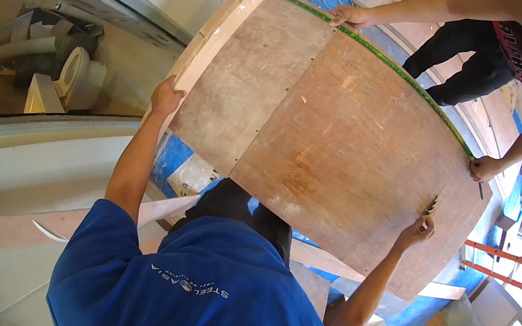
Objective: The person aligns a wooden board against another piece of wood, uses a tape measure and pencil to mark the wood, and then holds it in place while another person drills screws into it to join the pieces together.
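My left hand [167, 96] is closed round the edge of a long, pale wooden beam [219, 33] that runs along the left side of a plywood panel [322, 125]. Over the right part of the panel, my right hand [416, 232] pinches a slim, dark, pointed thing [431, 205], too small to make out its kind. A green tape measure [388, 61] lies stretched along the panel's far edge. A co-worker's two hands hold it, one hand [351, 16] near the far left and the other hand [483, 168] at the right end.
The co-worker's legs [474, 64] stand beyond the panel. To the left, a toilet [73, 75] and other fixtures sit behind a framed opening. An orange ladder [511, 257] is at the right. Blue sheeting [171, 160] and wooden planks [327, 260] lie below the panel.
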### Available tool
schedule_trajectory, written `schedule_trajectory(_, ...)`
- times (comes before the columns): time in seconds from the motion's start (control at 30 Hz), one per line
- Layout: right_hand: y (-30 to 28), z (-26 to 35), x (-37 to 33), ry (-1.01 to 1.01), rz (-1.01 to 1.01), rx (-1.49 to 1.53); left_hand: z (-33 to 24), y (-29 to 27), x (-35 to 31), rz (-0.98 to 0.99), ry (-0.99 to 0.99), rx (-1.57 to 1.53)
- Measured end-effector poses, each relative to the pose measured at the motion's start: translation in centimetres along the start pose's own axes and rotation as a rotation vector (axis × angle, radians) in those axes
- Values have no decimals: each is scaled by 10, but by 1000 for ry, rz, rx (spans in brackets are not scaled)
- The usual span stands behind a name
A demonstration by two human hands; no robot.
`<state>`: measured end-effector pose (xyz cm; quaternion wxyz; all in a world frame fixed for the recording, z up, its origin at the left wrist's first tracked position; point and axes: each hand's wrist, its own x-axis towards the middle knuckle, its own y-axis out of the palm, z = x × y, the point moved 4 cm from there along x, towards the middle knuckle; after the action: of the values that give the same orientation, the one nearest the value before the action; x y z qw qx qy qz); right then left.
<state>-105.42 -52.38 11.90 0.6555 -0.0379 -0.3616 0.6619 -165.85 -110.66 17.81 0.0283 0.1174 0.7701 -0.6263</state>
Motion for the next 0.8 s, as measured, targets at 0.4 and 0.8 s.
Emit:
schedule_trajectory(0.4,321,309,-71,219,583,566,4,-2,5,54,2,-36)
schedule_trajectory(0.8,590,438,-83,106,508,704,1,-10,7,73,59,-84)
